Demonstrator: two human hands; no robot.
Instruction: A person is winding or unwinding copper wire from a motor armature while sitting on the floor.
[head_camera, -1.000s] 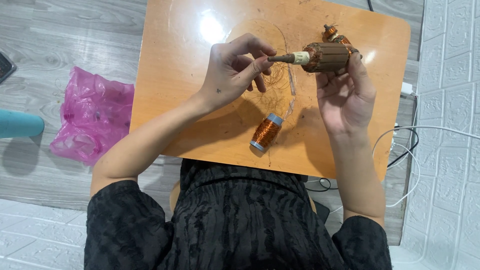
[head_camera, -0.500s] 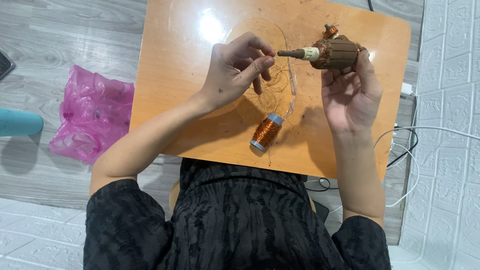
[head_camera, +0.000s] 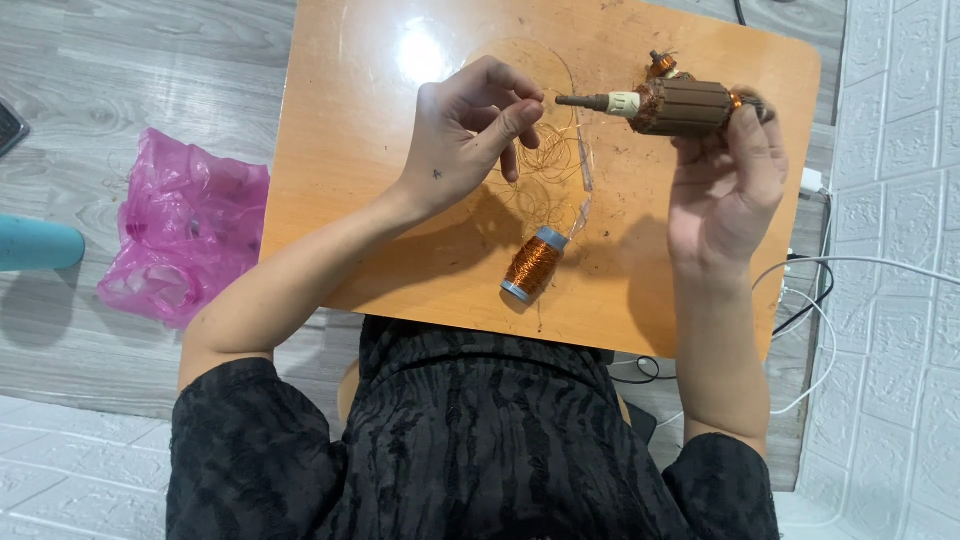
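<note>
Armature (head_camera: 680, 106) sits gripped in the right hand (head_camera: 725, 190) up at 1 o'clock over the desk (head_camera: 350, 150), left hand (head_camera: 470, 135) pinching fine copper wire (head_camera: 550, 165), spool (head_camera: 533, 264) mostly full, so winding looks barely started.

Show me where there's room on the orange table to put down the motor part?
The left part of the table is bare, from its left edge to the left hand. The near right corner, below the right hand, is free too. The middle is crowded with loose copper wire and the wire spool.
</note>
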